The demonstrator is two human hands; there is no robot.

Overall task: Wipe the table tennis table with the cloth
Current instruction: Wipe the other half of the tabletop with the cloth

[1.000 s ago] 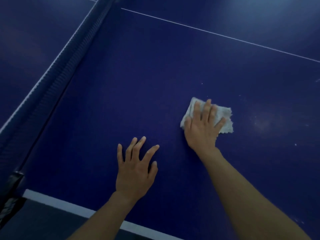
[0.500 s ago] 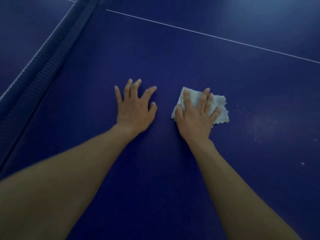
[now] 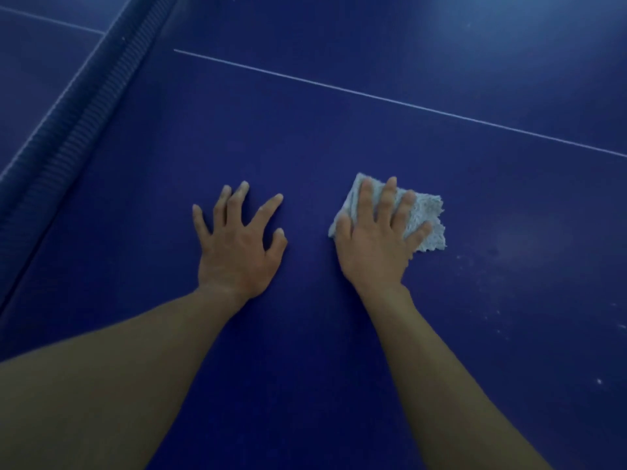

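Observation:
The dark blue table tennis table (image 3: pixel 305 137) fills the view. A small folded white cloth (image 3: pixel 425 220) lies flat on it right of centre. My right hand (image 3: pixel 376 242) presses down on the cloth with spread fingers, covering its left half. My left hand (image 3: pixel 239 244) rests flat on the bare table surface a hand's width to the left, fingers apart and holding nothing.
The net (image 3: pixel 78 117) runs diagonally along the left side. A thin white centre line (image 3: pixel 390 100) crosses the table beyond the hands. Pale dusty smears and specks (image 3: pixel 509 252) mark the surface to the right of the cloth.
My left hand slid forward from near the table's front edge to beside the cloth. The right hand stayed on the cloth, which shifted slightly. The view leaned further over the table.

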